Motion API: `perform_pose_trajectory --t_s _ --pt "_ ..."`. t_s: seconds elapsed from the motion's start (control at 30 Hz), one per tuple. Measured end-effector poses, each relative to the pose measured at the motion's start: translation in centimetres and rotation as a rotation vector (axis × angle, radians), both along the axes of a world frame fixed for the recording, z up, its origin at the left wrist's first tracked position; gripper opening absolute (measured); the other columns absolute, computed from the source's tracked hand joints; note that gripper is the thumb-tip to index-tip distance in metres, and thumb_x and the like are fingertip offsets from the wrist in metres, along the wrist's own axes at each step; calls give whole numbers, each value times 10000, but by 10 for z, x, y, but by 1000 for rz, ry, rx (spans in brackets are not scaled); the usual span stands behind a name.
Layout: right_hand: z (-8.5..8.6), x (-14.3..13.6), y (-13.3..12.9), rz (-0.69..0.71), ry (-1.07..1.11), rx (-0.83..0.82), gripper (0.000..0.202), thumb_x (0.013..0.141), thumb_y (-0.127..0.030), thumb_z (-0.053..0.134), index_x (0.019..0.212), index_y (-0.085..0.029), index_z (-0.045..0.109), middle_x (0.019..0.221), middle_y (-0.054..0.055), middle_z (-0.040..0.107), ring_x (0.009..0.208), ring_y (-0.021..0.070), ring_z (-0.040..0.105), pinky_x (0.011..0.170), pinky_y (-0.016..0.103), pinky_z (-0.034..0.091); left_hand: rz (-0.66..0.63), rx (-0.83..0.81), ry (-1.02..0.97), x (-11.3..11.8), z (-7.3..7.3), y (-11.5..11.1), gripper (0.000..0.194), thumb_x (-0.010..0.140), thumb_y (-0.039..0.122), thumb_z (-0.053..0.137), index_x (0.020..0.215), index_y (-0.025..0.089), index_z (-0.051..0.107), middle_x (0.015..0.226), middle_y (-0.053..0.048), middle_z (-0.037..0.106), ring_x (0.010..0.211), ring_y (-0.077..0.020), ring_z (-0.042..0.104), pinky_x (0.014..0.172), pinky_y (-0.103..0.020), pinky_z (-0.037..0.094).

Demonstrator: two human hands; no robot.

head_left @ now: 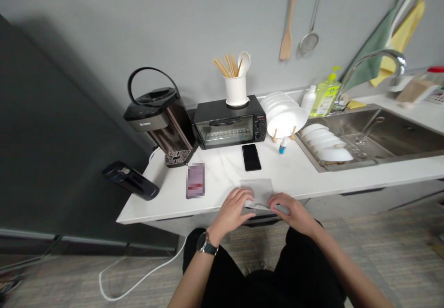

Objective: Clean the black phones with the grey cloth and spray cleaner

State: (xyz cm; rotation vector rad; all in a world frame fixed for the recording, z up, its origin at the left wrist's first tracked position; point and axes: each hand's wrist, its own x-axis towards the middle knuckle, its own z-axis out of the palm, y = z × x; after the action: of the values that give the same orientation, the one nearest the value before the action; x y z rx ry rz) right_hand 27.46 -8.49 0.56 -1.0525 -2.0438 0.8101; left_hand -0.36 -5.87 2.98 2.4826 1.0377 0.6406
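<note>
While my left hand [236, 210] is curling at the thin sheet's [262, 189] left edge, thumb spread, my right hand [291, 210] is arching near-right, pinching or not I cannot tell.

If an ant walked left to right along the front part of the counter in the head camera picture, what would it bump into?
Dark flask → pixelated purple rectangle → left hand → thin pale sheet → right hand → white bowls.
</note>
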Motion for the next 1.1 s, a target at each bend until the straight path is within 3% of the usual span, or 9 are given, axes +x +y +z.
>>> perform_pose_trajectory --t_s 0.1,0.2,0.37,0.5,0.77,0.93,1.1 --pt "-8 -2 0 -53 -32 67 113 1013 -339 616 1025 -260 695 1242 79 712 1197 235 650 1046 405 522 13 30 34 -6 -1 -4 431 1027 437 592 1427 285 548 1486 -72 600 1384 -245 537 1217 -492 387" --pt "-18 -5 7 -151 -128 164 229 1024 -364 583 1209 -278 688 1359 91 679 1288 261 618 1141 485 467 56 64 113 -7 -5 0 376 1095 374 434 1445 317 559 1519 -36 591 1398 -223 534 1241 -505 356" --pt "-28 -12 30 -266 -318 236 334 1045 -376 519 1342 -268 630 1441 111 636 1351 301 586 1220 654 314 125 127 208 -1 -14 16 402 1079 408 476 1459 310 558 1512 -32 605 1402 -225 537 1255 -515 342" --pt "-28 -18 50 -298 -356 250 296 1043 -369 508 1258 -239 663 1408 124 653 1327 310 600 1204 653 339 160 170 233 5 -16 32 429 1076 421 471 1471 275 551 1586 -60 527 1437 -246 512 1256 -507 346" --pt "-29 -22 66 -268 -471 282 417 1064 -397 456 1438 -252 568 1550 130 549 1437 305 508 1197 631 354 115 123 318 4 -23 55 568 1085 495 406 1597 250 380 1669 -79 396 1541 -254 391 1245 -537 360" --pt "-30 -23 65 -267 -521 264 468 1084 -409 403 1506 -240 514 1624 128 465 1498 295 436 1212 629 328 52 115 307 -1 -23 57 600 1081 527 404 1622 276 335 1691 -67 352 1579 -219 315 1297 -517 266" --pt "-30 -24 64 -254 -475 228 490 1077 -395 419 1549 -274 471 1654 117 421 1525 302 400 1229 671 261 24 67 297 -5 -23 54 641 1063 560 440 1638 323 281 1708 -54 316 1592 -225 282 1287 -530 277"
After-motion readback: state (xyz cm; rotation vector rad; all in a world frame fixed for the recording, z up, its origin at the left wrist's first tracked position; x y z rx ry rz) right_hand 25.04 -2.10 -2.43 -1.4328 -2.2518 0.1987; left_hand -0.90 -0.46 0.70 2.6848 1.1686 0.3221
